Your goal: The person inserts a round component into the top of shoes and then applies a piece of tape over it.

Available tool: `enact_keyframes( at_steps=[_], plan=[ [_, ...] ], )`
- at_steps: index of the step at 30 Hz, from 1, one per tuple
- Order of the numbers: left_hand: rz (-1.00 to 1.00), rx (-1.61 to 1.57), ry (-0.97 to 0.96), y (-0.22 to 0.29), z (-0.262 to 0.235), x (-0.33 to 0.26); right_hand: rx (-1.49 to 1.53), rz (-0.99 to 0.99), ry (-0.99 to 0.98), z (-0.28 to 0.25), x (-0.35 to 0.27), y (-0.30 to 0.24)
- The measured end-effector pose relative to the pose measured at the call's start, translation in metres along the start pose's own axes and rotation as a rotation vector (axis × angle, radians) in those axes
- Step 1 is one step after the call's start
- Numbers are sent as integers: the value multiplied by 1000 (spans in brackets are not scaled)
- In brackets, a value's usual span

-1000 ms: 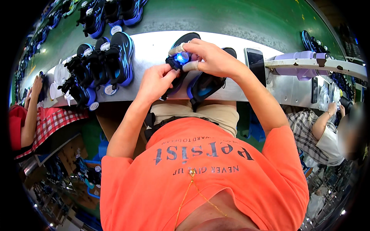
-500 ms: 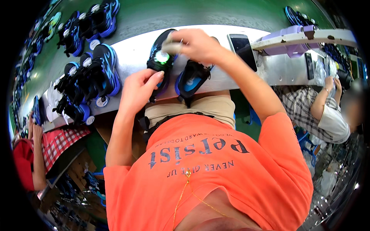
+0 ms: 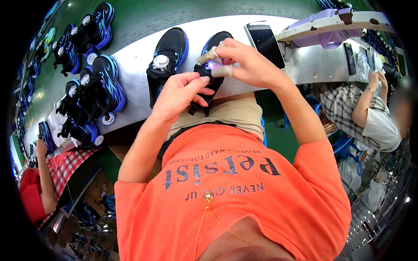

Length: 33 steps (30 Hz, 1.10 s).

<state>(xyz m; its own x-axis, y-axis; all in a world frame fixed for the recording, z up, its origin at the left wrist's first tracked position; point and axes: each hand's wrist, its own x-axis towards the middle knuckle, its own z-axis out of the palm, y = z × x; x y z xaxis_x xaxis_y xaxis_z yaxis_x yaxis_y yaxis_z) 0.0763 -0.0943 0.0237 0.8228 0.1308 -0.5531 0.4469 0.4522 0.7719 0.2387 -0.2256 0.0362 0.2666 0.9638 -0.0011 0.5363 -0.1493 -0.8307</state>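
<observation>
Two black sneakers with blue-purple soles stand side by side on the metal table. The left sneaker [image 3: 170, 43] has a round white dial [image 3: 160, 61] on its tongue, and neither hand touches it. On the right sneaker [image 3: 216, 40], a similar dial [image 3: 213, 64] glows purple. My right hand [image 3: 250, 65], with pale covers on thumb and index finger, has those two fingertips closed around the glowing dial. My left hand [image 3: 183, 92] pinches thumb and index together at the same sneaker's upper, just below the dial; its other fingers hang over the shoe opening.
Several matching sneakers [image 3: 106, 82] crowd the table's left end. A smartphone [image 3: 264, 43] lies to the right, beside a white chipped metal bar [image 3: 322, 24] and a lilac bottle [image 3: 331, 39]. Co-workers sit at the left and right; beyond the metal table [image 3: 135, 56] runs a green surface [image 3: 165, 11] carrying more sneakers.
Both hands have moved from the left sneaker to the right one. The left sneaker's dial, lit green before, now looks white, while the right sneaker's dial shows a purple glow.
</observation>
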Motion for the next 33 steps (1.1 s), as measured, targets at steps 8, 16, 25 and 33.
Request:
enact_keyframes(
  at_steps=[8,16,25,33],
  plan=[
    [-56,31,14,-5,12,1,25,-40,-12,-4,-6,9],
    [-70,1,46,-6,14,1,35,-28,-45,-7,-5,8],
    [-112,-60,10,-5,14,1,41,-176,-13,-4,-3,19],
    [-116,-124,23,-2,22,-3,42,-9,26,-1,-8,14]
  ],
)
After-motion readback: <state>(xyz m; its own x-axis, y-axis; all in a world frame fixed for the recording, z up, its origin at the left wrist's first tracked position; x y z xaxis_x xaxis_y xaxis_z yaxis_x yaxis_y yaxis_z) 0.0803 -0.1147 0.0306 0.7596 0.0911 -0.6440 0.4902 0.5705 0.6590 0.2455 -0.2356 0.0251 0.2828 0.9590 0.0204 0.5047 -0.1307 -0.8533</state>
